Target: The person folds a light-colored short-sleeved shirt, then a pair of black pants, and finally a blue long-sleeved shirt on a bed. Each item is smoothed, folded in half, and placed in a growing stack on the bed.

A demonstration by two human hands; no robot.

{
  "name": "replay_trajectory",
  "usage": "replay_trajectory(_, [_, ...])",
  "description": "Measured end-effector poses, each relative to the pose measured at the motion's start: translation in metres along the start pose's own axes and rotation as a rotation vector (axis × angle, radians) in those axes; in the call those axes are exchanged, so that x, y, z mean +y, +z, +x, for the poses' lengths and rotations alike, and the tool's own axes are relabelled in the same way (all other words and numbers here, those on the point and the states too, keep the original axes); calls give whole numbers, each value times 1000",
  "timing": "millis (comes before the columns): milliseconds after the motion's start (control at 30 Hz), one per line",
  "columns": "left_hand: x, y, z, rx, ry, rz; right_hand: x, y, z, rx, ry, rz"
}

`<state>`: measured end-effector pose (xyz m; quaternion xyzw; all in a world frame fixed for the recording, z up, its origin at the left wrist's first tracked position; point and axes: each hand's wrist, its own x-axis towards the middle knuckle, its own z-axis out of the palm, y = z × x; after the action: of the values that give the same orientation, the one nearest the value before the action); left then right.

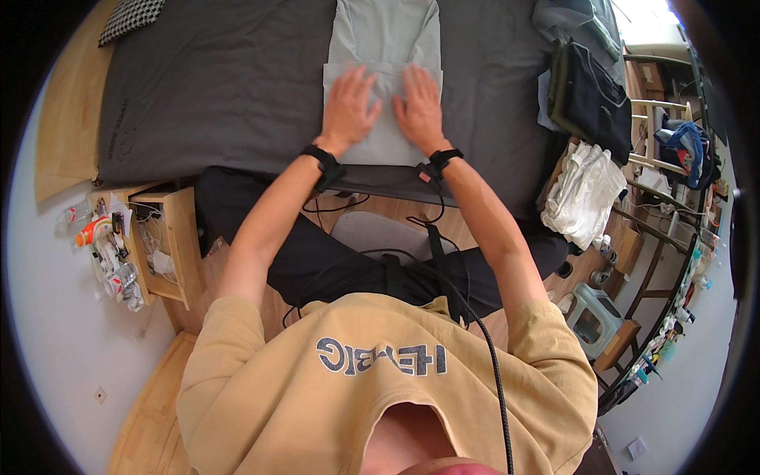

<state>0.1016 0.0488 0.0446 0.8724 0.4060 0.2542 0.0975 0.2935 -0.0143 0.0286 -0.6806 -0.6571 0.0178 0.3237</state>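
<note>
A light grey garment lies in a long narrow strip on the dark grey bedsheet, its near part folded over on itself. My left hand rests on the left side of the folded part, fingers spread and pointing away from me. On the right side of the same part lies my right hand, also flat with its fingers apart. The fingertips of both hands are slightly blurred. Neither hand grips the cloth. Each wrist wears a black band.
Folded dark clothes are stacked at the bed's right, with a crumpled white cloth nearer me. A wooden bedside cabinet with cluttered items stands at left. A black cable runs down over my shirt. A grey-blue plastic stool sits right.
</note>
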Motion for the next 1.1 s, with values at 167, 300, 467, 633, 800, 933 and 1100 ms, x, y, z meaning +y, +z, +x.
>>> replay_trajectory(167, [-4, 15, -18, -221, -69, 186, -4, 14, -14, -178, 21, -153])
replay_trajectory(300, [-56, 16, -7, -152, -219, 251, 33, 7, -1, -213, 142, -246])
replay_trajectory(467, [-119, -1, 35, -216, -444, 139, 84, -7, 43, -115, 203, -290])
replay_trajectory(633, [-145, -13, 83, -388, -670, -617, 115, -30, 93, -347, 519, 286])
replay_trajectory(800, [-147, -9, 94, -663, -806, -1177, 130, -37, 112, -762, 848, 1127])
replay_trajectory(933, [-147, -2, 88, -695, -773, -1196, 133, -26, 104, -860, 848, 1187])
replay_trajectory(1100, [-150, 9, 86, -642, -749, -1147, 133, -13, 94, -784, 894, 1201])
